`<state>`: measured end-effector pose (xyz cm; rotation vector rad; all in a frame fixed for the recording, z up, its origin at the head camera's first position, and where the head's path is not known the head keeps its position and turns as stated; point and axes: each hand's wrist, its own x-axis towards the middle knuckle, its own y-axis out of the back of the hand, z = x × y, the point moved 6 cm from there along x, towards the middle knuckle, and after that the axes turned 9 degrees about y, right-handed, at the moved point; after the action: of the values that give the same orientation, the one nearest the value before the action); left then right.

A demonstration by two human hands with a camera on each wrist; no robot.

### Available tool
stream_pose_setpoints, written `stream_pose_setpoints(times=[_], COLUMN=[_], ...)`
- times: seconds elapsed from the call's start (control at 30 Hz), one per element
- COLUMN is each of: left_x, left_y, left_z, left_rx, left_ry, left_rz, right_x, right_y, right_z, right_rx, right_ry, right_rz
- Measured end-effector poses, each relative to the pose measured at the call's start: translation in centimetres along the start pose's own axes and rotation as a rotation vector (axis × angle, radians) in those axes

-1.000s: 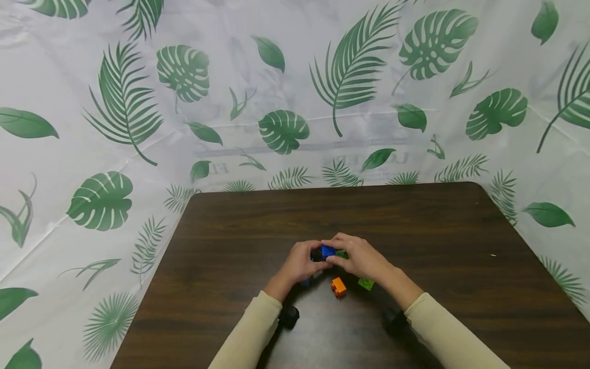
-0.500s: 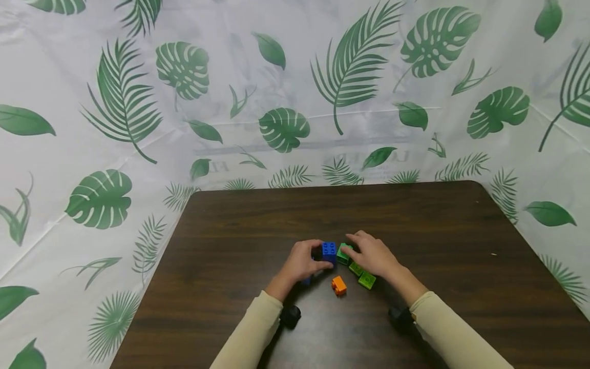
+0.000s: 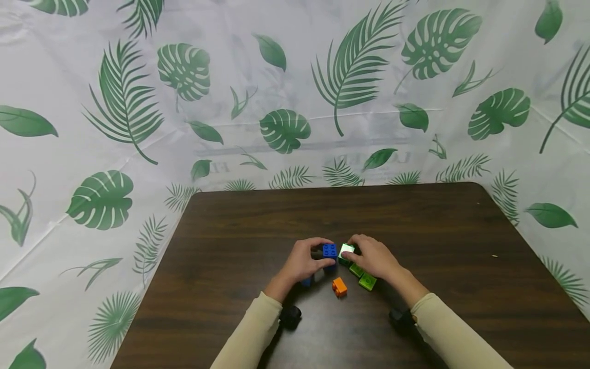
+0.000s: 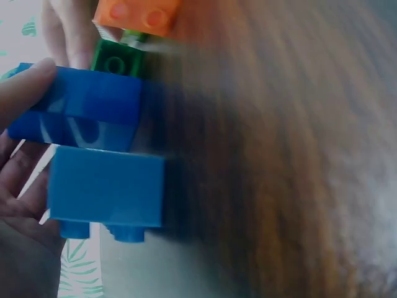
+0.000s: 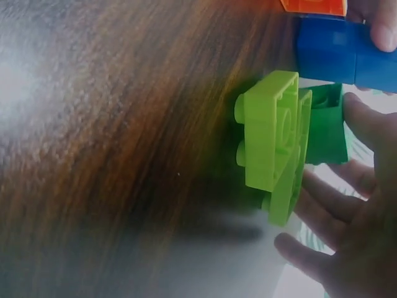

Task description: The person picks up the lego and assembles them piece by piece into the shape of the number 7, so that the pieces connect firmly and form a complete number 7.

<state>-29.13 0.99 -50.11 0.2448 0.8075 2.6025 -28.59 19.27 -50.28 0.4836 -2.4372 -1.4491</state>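
The left fingers (image 3: 318, 241) are curled around a dark blue stack (image 3: 329, 250), with the thumb on one side. The right fingers (image 5: 360, 115) pinch a green block (image 3: 343, 260) with the thumb and the fingers behind it. Both blocks are just right of the middle, low in the head view, side by side.

The biggest thing is a white sheet (image 3: 286, 82) with green leaves, filling the top and both sides. Pale grey letters (image 3: 343, 158) show on it near the middle. They look back to front and are too faint to read for sure.

Next is the brown wood counter (image 3: 258, 220), across the bottom. Two cream sleeves (image 3: 451, 328) reach up from the bottom edge. The left hand (image 3: 301, 259) and the right hand (image 3: 377, 258) stick out of them, and a black box (image 3: 291, 318) sits by each wrist.

The dark blue stack has four round knobs on top. A lighter blue block (image 4: 105, 186) is just below it in the left wrist view, knobs pointing down. Two lime blocks (image 5: 260, 136) touch each other at the middle right of the right wrist view, hollow sides showing. An orange block (image 3: 339, 287) lies on its side, below the dark blue stack in the head view.
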Motion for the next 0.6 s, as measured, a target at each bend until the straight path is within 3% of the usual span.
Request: stream_pose_setpoints(times=[0.2,0.37,0.6], left_x=[0.1,0.1,0.3], left_y=[-0.1,0.0,-0.1], left_z=[0.0,-0.4,-0.6], left_rx=[-0.008,0.01,0.006], left_ry=[-0.073,-0.068,-0.057], left_rz=[0.046,0.056,0.053], right_x=[-0.4,-0.4,-0.2], right_y=[0.5,0.9,2.7], right_z=[0.1,-0.1,-0.9], right_rx=[-0.006,0.002,0.101], right_ry=[0.025,0.047,0.087], right_rz=[0.043,0.096,0.236])
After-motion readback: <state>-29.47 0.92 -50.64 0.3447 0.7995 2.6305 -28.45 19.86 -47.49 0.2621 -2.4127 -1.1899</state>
